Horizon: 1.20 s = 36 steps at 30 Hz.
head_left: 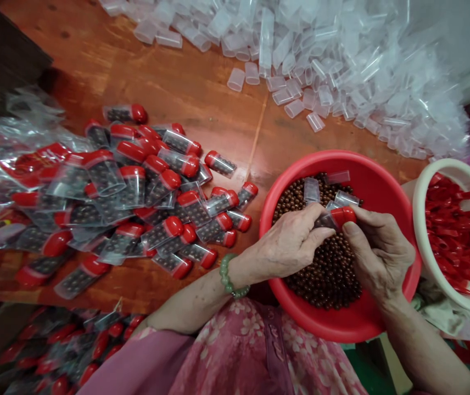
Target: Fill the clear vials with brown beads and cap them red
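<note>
Both hands meet above a red basin [399, 263] that holds many small brown balls [329, 274]. My left hand [296, 241] is closed around the clear body of a small plastic tube [324, 220] with dark contents. My right hand [377, 247] pinches the red cap [344, 215] at the tube's right end, thumb in front and fingers behind. Part of the tube is hidden by the left fingers. Several clear empty tubes, one a clear sleeve [311, 190], lie on the balls near the basin's far side.
Left on the wooden table [169, 77] is a pile of filled red-capped tubes [164, 181], beside clear plastic bags [24, 137]. Clear empty tubes [292, 88] are heaped at the back right. A cream bucket [420, 230] of red caps [455, 230] stands right. More filled tubes [70, 351] lie lower left.
</note>
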### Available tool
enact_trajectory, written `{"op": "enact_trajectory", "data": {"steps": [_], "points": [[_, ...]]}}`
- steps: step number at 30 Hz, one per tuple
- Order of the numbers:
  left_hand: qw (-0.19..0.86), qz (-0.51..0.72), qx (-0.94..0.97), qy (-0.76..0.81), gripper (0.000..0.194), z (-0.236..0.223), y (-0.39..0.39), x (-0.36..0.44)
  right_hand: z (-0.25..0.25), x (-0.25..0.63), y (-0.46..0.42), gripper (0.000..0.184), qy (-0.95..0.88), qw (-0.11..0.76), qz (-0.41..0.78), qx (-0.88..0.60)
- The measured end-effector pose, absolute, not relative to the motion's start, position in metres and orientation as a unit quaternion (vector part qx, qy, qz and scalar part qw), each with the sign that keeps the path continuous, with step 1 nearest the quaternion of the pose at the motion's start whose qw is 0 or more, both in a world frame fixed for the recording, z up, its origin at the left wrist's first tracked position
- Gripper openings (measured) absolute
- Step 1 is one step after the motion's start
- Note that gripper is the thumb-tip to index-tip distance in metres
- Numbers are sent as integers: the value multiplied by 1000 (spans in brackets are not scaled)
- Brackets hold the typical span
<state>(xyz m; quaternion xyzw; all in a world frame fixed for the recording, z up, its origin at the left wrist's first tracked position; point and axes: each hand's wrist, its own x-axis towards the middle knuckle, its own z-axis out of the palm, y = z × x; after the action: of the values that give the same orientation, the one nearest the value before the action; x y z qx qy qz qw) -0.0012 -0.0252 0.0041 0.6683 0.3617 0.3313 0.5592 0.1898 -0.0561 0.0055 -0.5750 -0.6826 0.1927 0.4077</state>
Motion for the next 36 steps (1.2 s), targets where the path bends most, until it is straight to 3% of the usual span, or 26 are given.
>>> {"op": "enact_trajectory", "data": {"steps": [6,8,11,13,18,21,28,32,36], "points": [[515,332,699,368,8,1,-29,-1,22,191,-48,31,-785,320,107,-519],[530,329,687,372,9,3,-29,-1,23,192,-46,43,-826,288,75,-479],[607,310,631,370,12,6,-27,-1,18,191,-45,77,-861,244,38,-445],[661,308,584,357,13,8,-25,0,13,187,-45,88,-864,218,7,-453],[676,319,568,346,13,6,-21,3,10,177,-44,79,-859,207,-107,-455],[737,324,515,295,15,5,-21,5,13,178,-41,82,-874,209,-163,-406],[820,315,396,266,32,8,-25,9,12,185,-44,67,-876,161,-180,-418],[809,312,404,291,33,8,-29,13,18,184,-45,69,-891,178,-170,-382],[725,309,497,363,29,10,-34,11,21,184,-47,84,-902,166,-143,-372]]}}
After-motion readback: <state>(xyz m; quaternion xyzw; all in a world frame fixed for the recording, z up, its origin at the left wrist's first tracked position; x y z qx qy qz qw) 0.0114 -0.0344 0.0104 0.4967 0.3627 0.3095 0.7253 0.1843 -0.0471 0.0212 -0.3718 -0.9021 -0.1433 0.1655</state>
